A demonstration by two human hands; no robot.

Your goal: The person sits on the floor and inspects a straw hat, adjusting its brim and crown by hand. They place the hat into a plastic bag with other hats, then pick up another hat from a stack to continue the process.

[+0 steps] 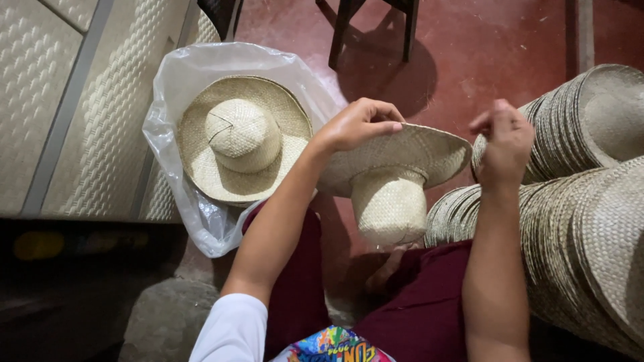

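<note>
Straw hat (396,167) held over the lap, crown pointing down toward the knees, brim level. Left hand (359,124) grips the brim's near-left edge, fingers curled over it, likely to steady it. Right hand (503,141) is raised at the hat's right brim edge, fingertips pinched together; whether on a strand, cannot tell. Left of the hat, a second hat (241,137) rests crown-up on a clear plastic bag (201,221). Right of it, nested hat stacks (577,221) crowd close. Beyond it, open red floor (483,47).
</note>
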